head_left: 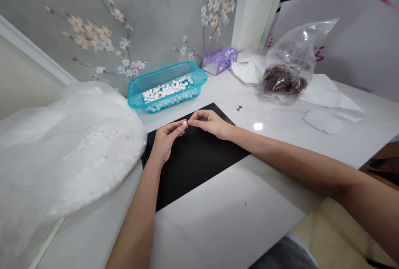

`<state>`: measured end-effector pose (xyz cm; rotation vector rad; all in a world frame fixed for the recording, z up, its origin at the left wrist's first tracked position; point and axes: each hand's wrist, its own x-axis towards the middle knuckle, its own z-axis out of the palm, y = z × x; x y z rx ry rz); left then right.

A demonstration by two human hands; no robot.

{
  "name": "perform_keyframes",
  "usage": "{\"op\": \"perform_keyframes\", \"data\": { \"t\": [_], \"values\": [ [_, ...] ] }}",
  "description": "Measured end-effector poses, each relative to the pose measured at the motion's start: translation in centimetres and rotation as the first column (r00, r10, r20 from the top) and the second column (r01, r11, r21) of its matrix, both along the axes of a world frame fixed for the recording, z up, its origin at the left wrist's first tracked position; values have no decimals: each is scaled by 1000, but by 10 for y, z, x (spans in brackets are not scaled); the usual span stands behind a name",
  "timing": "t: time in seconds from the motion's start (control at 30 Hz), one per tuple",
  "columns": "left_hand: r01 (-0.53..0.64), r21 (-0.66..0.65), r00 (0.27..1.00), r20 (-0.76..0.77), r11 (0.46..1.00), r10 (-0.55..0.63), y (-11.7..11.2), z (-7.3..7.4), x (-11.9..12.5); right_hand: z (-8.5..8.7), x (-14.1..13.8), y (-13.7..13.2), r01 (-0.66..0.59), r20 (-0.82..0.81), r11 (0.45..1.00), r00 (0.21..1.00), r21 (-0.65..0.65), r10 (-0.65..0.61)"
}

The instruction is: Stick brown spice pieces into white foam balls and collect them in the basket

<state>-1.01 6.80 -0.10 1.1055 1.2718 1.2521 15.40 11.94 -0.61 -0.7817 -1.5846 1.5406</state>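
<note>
Over a black mat (199, 165), my left hand (166, 138) pinches a small white oval piece (185, 123) between thumb and fingertips. My right hand (210, 123) meets it there, thumb and forefinger pressed together at the right side of the piece. Whatever the right fingertips grip, if anything, is too small to make out. Behind the hands stands a turquoise plastic basket (137, 99) with many similar white pieces (168, 89) and a few reddish-brown bits among them. A small brown anchor-shaped piece (239, 107) lies on the white table beyond the right wrist.
A large translucent bag (102, 148) of white pieces bulges at the left. Toward the back right are a purple tissue pack (220, 60), a clear bag (286, 76) of brown pieces, and white paper (324, 94). A floral wall panel (162, 15) rises behind the table (218, 219).
</note>
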Motion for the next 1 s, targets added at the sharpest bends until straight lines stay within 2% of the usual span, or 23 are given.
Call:
{"op": "perform_keyframes", "data": {
  "t": [0.2, 0.33, 0.43, 0.63, 0.73, 0.8, 0.87, 0.9, 0.93, 1.0],
  "values": [
    [19, 7, 1000, -15, 1000, -19, 0, -2, -1, -1, 0, 2, 2, 2, 1000, 1000, 8, -2],
    [35, 11, 998, -47, 999, -34, 0, -2, -2, -1, 0, 2, 11, 71, 999, 997, 35, -13],
    [20, 5, 1000, -17, 1000, -19, 1, -1, -2, 0, 0, 0, 37, 76, 998, 996, 46, -41],
    [2, -20, 999, 46, 1000, -1, 1, 3, 1, 6, 2, -1, 21, -68, 988, 997, -154, -32],
    [13, -22, 997, 74, 1000, -11, 0, 4, 1, 6, 4, 0, 7, -113, 985, 993, -170, -27],
    [19, -24, 997, 78, 1000, -17, 0, 3, 1, 4, 3, -1, 18, -70, 996, 997, -91, -25],
    [17, -28, 997, 78, 999, -15, 1, 3, 1, 1, 2, -4, 91, 5, 992, 996, 84, -91],
    [15, -31, 997, 81, 999, -13, 1, 3, 1, 0, 2, -6, 151, 37, 967, 986, 205, -162],
    [14, -32, 996, 84, 999, -11, 1, 3, 1, -1, 1, -9, 209, 58, 918, 969, 337, -242],
    [19, -30, 997, 81, 999, -17, 1, 3, 2, -2, 0, -16, 258, 81, 784, 928, 564, -364]
  ]
}}
